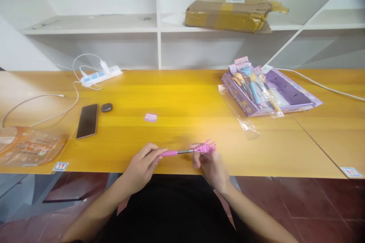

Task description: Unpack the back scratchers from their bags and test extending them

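Note:
A pink telescopic back scratcher (185,152) with a metal shaft and hand-shaped head lies nearly level above the front edge of the table. My left hand (144,165) is closed around its pink handle, the thumb along the top. At the other end my right hand (212,169) curls about the head from behind and below, its fingers bent and its thumb by the claw tips. The claw partly covers those fingers, and they are slightly blurred. Beyond the hands, a small pink-and-white card (150,117) lies flat on the table.
A purple display box (299,89) with several wrapped back scratchers stands at the right, beside a clear wrapper (247,124). At the left are a phone (87,121), a black case (107,107), a power strip (101,76) and an orange plastic bag (37,146). A taped parcel (228,15) sits on the shelf.

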Tool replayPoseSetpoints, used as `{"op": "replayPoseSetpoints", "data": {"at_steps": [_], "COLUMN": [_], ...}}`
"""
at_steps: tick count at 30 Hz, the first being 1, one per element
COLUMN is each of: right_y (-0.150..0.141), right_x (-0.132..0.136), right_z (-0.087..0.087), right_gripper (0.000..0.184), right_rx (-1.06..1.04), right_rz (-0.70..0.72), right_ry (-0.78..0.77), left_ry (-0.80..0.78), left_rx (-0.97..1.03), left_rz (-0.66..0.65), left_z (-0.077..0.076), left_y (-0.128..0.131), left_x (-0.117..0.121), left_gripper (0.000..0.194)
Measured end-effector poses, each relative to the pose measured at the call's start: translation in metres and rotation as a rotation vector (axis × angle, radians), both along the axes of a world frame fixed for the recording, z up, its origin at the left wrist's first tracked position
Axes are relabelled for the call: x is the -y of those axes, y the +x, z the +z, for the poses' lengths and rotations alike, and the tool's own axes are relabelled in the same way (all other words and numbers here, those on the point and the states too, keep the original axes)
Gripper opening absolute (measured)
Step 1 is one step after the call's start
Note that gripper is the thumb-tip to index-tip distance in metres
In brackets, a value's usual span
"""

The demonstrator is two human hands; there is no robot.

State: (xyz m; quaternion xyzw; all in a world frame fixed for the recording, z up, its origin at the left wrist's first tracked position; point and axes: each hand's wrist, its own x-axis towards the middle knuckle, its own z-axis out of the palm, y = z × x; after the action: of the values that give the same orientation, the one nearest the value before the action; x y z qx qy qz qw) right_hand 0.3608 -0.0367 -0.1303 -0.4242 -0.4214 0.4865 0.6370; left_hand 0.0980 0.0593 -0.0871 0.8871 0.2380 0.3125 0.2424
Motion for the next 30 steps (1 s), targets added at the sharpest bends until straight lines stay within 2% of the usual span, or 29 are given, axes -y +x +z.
{"op": "replayPoseSetpoints", "data": {"at_steps": [8,13,18,21,24,25,26,27,28,30], "right_y": [-0.011,-0.016,-0.010,0.008,0.026,0.030,0.033,0.035,0.036,0.035], "right_x": [0.001,0.001,-0.003,-0.007,-0.008,-0.008,-0.008,-0.007,-0.006,-0.005], "right_z": [0.004,0.002,0.005,0.011,0.017,0.019,0.020,0.022,0.024,0.028], "right_gripper": [0.064,0.065,0.059,0.054,0.035,0.039,0.051,0.060,0.061,0.044], "right_rx": [0.123,0.135,0.156,0.298,0.472,0.532,0.608,0.703,0.811,1.001], "right_rz": [-0.098,-0.109,-0.104,-0.105,-0.157,-0.172,-0.182,-0.190,-0.200,-0.209], "right_ry": [0.036,0.038,0.072,0.086,0.063,0.068,0.088,0.128,0.191,0.346], "left_ry": [0.061,0.112,0.084,-0.032,-0.138,-0.154,-0.165,-0.172,-0.176,-0.139], "left_rx": [0.023,0.023,0.020,-0.053,-0.133,-0.148,-0.165,-0.183,-0.208,-0.262], "left_rz": [-0.026,-0.039,-0.042,-0.042,-0.005,0.019,0.038,0.046,0.044,0.028], "left_z": [-0.002,-0.003,-0.001,0.005,0.012,0.014,0.016,0.017,0.018,0.018], "left_y": [0.000,0.000,0.003,0.004,0.001,0.000,-0.002,-0.005,-0.007,-0.012], "left_x": [0.003,0.007,0.005,-0.002,-0.009,-0.011,-0.012,-0.013,-0.013,-0.013], "left_gripper": [0.040,0.049,0.044,0.041,0.039,0.039,0.040,0.040,0.041,0.041]}}
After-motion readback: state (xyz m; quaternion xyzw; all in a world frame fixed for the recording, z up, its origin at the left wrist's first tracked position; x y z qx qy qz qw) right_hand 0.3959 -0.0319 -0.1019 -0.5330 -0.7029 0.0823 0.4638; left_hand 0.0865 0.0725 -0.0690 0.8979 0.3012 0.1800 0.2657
